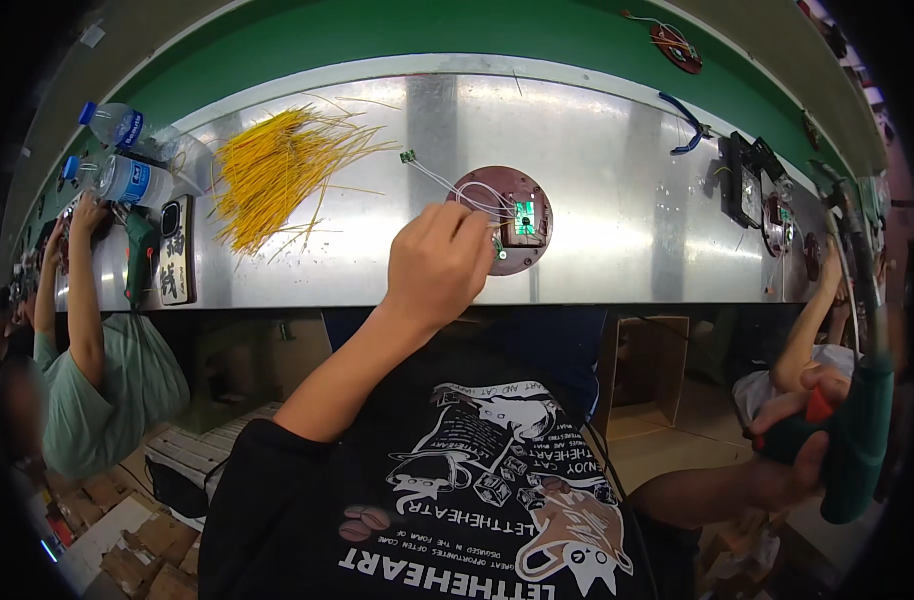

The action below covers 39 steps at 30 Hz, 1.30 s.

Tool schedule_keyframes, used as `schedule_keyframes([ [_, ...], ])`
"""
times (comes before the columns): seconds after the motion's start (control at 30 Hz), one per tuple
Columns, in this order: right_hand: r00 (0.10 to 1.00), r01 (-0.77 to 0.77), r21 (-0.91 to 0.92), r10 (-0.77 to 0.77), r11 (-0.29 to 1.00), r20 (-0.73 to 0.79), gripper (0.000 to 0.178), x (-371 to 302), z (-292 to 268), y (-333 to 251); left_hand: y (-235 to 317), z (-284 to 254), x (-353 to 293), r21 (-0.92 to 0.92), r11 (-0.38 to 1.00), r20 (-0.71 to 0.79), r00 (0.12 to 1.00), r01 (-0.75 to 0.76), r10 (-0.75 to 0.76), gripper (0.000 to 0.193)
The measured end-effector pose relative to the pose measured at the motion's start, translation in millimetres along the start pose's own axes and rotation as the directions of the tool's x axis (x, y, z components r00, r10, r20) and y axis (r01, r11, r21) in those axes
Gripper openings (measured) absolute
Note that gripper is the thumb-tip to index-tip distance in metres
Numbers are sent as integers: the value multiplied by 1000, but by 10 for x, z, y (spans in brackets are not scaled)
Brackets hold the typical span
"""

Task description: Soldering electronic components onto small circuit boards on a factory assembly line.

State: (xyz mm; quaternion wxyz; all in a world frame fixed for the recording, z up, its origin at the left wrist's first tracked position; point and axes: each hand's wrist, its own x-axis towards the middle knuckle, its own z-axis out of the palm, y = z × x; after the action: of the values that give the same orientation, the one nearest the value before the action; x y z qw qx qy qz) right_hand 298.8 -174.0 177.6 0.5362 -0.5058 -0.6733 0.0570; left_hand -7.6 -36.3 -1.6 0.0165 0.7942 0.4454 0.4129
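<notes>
A dark red round disc (530, 262) lies on the metal bench in front of me. On it sits a square black housing with a small green circuit board (524, 217). Thin white wires (457, 186) loop out from it to a tiny green board (408, 157) on the bench. My left hand (442, 258) reaches over the disc's left edge with its fingers pinched beside the housing; what they grip is hidden. Off to the right, below bench height, my right hand (792, 435) is wrapped round a green glue gun (861, 440) with a red trigger, partly blurred.
Bundled yellow wires (277, 170) spread left of the disc. Further left are a phone (177, 250), another green tool (140, 255) and water bottles (137, 180). Blue-handled pliers (689, 125) and black parts (745, 180) lie right. Co-workers sit on both sides.
</notes>
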Motion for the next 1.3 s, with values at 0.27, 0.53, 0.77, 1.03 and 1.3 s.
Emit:
schedule_keyframes([
  [0.27,992,-118,81,114,990,57,53,-160,-79,162,-111,-255,-21,198,968,-76,987,151,-139,15],
  [0.53,796,-603,321,526,730,299,43,-901,1249,288,20,-10,132,-138,984,18,993,-114,118,17],
  [0.77,786,-575,216,460,789,412,38,-1224,1221,511,-47,95,95,-143,985,17,995,-94,98,18],
  [1.03,776,-564,202,431,801,460,33,-1184,1211,521,-32,135,104,-115,987,10,993,-116,117,19],
  [1.3,779,-552,200,415,809,470,33,-1167,1168,549,-33,142,85,-100,987,19,992,-122,124,21],
])
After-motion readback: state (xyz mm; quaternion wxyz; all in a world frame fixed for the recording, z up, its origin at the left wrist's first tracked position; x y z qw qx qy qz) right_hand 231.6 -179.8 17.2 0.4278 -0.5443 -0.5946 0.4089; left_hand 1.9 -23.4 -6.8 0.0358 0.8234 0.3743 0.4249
